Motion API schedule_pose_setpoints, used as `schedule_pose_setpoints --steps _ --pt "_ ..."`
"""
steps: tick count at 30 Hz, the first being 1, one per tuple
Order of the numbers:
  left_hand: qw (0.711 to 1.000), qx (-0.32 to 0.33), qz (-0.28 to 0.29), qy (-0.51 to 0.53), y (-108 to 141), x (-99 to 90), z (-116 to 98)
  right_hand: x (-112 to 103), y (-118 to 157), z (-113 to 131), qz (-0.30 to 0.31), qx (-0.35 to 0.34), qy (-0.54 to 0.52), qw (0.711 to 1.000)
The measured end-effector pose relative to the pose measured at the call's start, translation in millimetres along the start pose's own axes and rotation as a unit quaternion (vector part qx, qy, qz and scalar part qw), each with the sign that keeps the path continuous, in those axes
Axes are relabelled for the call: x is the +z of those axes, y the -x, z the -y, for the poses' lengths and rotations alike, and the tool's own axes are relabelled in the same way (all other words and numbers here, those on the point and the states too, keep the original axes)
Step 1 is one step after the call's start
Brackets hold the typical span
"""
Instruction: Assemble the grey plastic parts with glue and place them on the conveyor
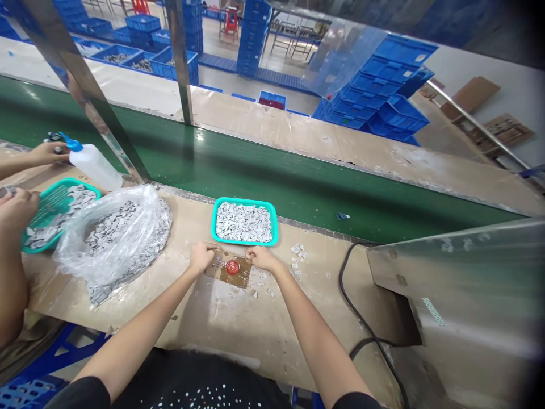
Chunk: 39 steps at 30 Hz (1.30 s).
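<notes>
My left hand is closed at the upper left of a brown board on the table. My right hand is closed near the board's upper right corner. What either hand pinches is too small to make out. Between them, a round red piece lies on the board. Just beyond my hands sits a teal basket filled with small light grey pieces. A few loose pieces lie to the right of the basket, and others are scattered beside the board.
An open plastic bag of grey pieces stands at left, by a green basket, a white bottle and another person's hands. A black cable and metal housing are at right. A green conveyor runs behind.
</notes>
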<state>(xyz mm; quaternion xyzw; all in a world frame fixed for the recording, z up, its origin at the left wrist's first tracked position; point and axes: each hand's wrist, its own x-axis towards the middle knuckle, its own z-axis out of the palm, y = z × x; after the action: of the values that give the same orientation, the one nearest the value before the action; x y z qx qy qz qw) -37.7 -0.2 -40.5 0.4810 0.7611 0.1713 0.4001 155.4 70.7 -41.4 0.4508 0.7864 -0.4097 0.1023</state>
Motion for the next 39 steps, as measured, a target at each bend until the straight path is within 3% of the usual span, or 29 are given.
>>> schedule_pose_setpoints --steps 5,9,14,16,20,23,26,29,32,34,36,39 --pt "1.000 -0.025 -0.006 -0.002 -12 9.7 -5 -4 4 -3 0.008 0.013 -0.019 1.000" --pt "0.998 -0.051 0.022 -0.010 -23 6.8 -12 -8 17 -1 -0.006 0.033 -0.057 0.998" --pt "0.996 -0.041 0.076 0.010 -25 -3.9 -3 -45 76 -2 -0.061 0.057 -0.171 0.982" --pt "0.995 -0.042 0.090 0.020 -25 -5.4 2 -66 112 -9 -0.125 0.076 -0.221 0.964" --pt "0.993 -0.054 0.099 0.037 -24 -6.3 7 -84 174 -21 -0.260 0.099 -0.338 0.899" --pt "0.991 -0.059 0.102 0.060 -19 -9.0 6 -67 198 -13 -0.282 0.088 -0.437 0.850" --pt "0.987 -0.069 0.106 0.095 -10 -12.4 5 -39 205 9 -0.279 0.052 -0.541 0.792" --pt "0.981 -0.083 0.109 0.135 -5 -14.5 5 -17 204 36 -0.243 -0.024 -0.709 0.662" --pt "0.975 -0.096 0.112 0.167 -3 -15.3 6 -7 201 57 -0.211 -0.064 -0.782 0.583" --pt "0.971 -0.106 0.118 0.182 -2 -15.8 5 -5 202 64 -0.195 -0.077 -0.801 0.560" --pt "0.965 -0.114 0.127 0.197 0 -16.3 3 -3 203 64 -0.191 -0.083 -0.805 0.555" --pt "0.958 -0.121 0.138 0.221 5 -16.6 3 5 206 55 -0.220 -0.062 -0.779 0.583"
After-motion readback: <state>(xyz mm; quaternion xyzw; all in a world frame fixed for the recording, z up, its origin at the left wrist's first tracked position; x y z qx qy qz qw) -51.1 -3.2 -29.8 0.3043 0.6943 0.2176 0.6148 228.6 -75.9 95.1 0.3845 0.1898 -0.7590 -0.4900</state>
